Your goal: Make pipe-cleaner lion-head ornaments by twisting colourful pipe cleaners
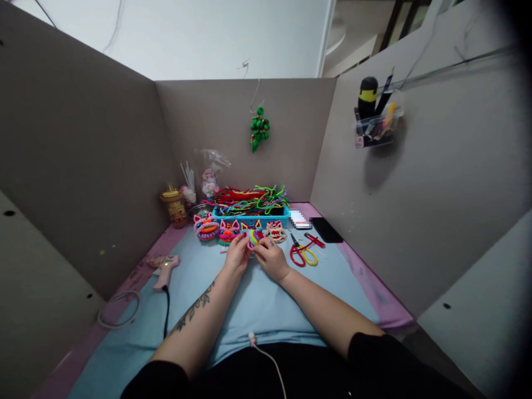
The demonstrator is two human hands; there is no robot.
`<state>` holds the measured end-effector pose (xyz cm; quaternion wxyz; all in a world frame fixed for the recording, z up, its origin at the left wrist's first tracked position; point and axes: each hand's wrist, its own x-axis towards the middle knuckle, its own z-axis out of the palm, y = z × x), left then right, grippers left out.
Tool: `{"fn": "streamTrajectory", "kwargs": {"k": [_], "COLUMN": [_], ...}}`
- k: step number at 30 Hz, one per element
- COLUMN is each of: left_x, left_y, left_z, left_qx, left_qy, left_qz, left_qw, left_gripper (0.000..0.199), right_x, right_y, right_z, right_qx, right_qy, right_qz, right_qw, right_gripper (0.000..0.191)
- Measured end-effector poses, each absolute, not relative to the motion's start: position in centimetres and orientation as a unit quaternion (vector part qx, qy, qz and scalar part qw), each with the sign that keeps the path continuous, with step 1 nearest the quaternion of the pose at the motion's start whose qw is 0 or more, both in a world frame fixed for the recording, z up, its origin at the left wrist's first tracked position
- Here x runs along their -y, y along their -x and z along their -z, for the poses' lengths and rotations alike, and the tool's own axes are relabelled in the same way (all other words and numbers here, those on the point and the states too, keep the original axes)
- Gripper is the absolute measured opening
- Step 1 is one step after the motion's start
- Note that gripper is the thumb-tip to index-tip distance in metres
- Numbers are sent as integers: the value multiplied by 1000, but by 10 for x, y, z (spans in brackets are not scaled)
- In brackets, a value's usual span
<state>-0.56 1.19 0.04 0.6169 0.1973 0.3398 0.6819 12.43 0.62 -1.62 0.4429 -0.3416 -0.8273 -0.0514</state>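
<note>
Between my two hands is a small striped piece of bent pipe cleaners (254,238), coloured yellow, purple, red and pink. My left hand (238,252) grips its left side with closed fingers. On the other side my right hand (271,257) has its fingers closed on the same piece; the fingertips are partly covered. Just behind my hands stand several fuzzy animal-head figures, among them a lilac and orange one (206,227), a pink one (229,231) and a pale pink one (275,231). Scissors (303,252) with red and yellow handles lie right of my right hand.
A blue basket (251,218) heaped with coloured pipe cleaners (249,199) stands at the back. A pink glue gun (166,271) with a cord lies left. Pliers (315,240) and a black phone (327,229) are at right. Partition walls enclose three sides.
</note>
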Motion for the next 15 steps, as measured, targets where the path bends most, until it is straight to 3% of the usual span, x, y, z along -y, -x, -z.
{"fn": "streamTrajectory", "kwargs": {"k": [15], "left_x": [-9], "left_y": [4], "left_z": [-3], "left_qx": [-333], "left_qy": [-224], "left_qz": [-649], "left_qw": [646], "left_gripper": [48], "right_x": [-4], "right_y": [-125], "right_z": [16], "right_qx": [816], "right_qy": [352], "right_qz": [82], "right_qw": [451], "right_gripper": [20]}}
